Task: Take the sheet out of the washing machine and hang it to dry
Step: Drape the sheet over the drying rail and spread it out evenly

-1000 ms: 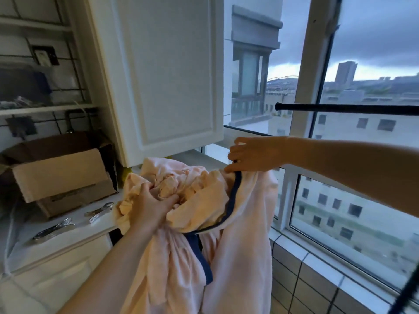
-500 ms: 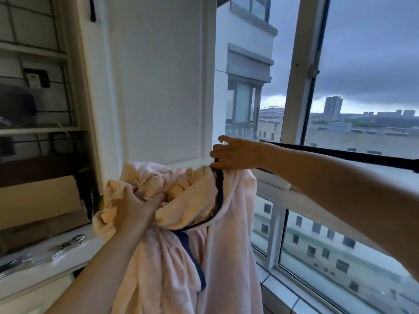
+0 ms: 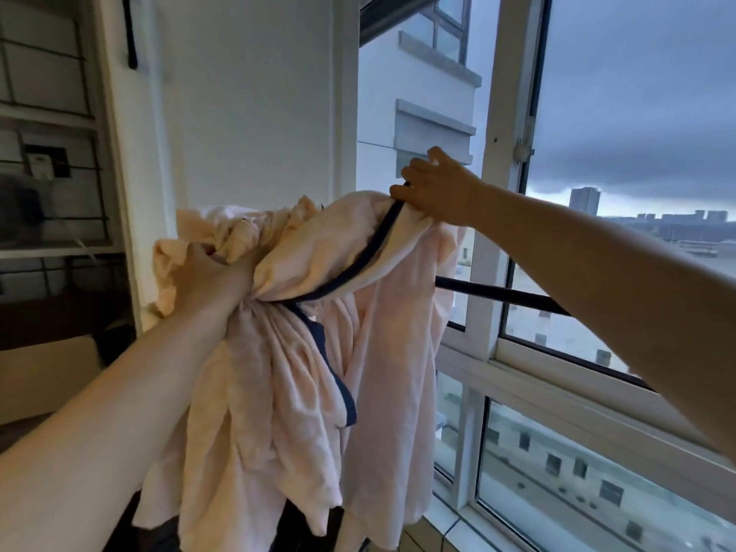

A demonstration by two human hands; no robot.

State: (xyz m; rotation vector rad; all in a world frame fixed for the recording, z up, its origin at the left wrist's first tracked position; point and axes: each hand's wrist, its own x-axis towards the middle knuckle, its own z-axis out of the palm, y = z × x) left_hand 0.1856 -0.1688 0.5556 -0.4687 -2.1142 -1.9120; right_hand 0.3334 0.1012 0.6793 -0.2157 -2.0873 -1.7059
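My left hand (image 3: pixel 211 280) clenches the bunched sheet (image 3: pixel 286 372) at centre; my right hand (image 3: pixel 434 193) pinches its navy hem (image 3: pixel 358 264) at 1 o'clock; I judge it best to spread that hem along the rail (image 3: pixel 502 296) at 3 o'clock, feeding slack slowly.

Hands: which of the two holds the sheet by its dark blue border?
The right hand, the higher one, pinches the dark blue border at the top of the sheet. The left hand grips a bunched wad of peach cloth instead.
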